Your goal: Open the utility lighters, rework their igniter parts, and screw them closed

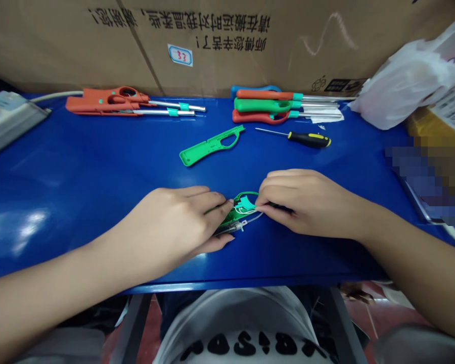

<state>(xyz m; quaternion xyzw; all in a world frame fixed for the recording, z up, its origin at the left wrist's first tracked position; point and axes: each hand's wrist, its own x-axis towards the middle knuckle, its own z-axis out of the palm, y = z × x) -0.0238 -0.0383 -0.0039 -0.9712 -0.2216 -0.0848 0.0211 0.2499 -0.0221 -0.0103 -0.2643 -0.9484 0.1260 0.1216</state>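
My left hand [184,217] is closed around an opened green utility lighter half-shell [231,217], covering much of it. A clear fuel tank [229,228] lies along its near side, under my left fingers. In the shell sits a teal trigger [245,203], with a thin pale tube [255,218] curving beside it. My right hand [299,202] pinches at the trigger's right edge; its fingertips partly hide the contact. Beyond my hands lies the other green half-shell [208,147], its inner side up. A black and yellow screwdriver [309,139] rests to its right.
Orange lighters [106,102] lie at the back left, and several coloured lighters [265,104] at the back right. A cardboard box [220,65] walls off the far edge of the blue table [98,167]. A white plastic bag [405,83] stands right, a pale device [13,119] left.
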